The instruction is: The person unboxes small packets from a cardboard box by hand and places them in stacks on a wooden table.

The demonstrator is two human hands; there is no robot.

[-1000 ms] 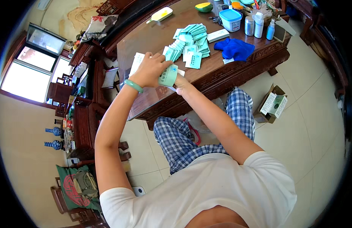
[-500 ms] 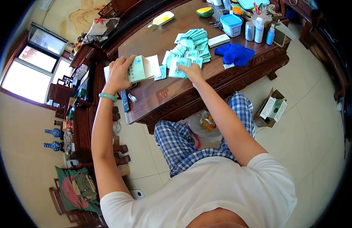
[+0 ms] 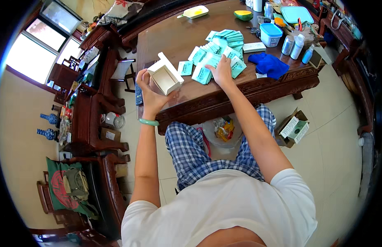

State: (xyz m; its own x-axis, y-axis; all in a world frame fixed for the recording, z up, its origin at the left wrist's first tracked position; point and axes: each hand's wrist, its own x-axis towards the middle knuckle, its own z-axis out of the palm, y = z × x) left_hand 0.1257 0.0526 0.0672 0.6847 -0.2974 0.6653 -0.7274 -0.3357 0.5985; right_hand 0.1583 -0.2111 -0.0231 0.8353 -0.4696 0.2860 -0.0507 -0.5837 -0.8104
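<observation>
My left hand [image 3: 152, 92] grips a small pale carton [image 3: 164, 78] above the table's near left part. The carton is tilted with its flap up, and its bare cream inside faces up. My right hand [image 3: 222, 72] closes on a small stack of light green sachets [image 3: 201, 75], thumb on top; its fingertips are partly hidden. Right behind it spreads a heap of similar flat sachets [image 3: 228, 38], fanned and overlapping. One sachet [image 3: 185, 68] lies apart, between the heap and the carton.
On the dark wooden table [image 3: 166, 37] stand a blue-lidded tub [image 3: 271, 35], a can [image 3: 288, 45] and bottles [image 3: 298, 46]. A blue cloth [image 3: 268, 65] lies near the right edge, beside a white box [image 3: 254, 47]. A cardboard box [image 3: 293, 127] with cartons sits on the floor.
The carton has come right and nearer, turning so its open inside shows. My right hand still has sachets at the heap's near side. The whole view has shifted slightly.
</observation>
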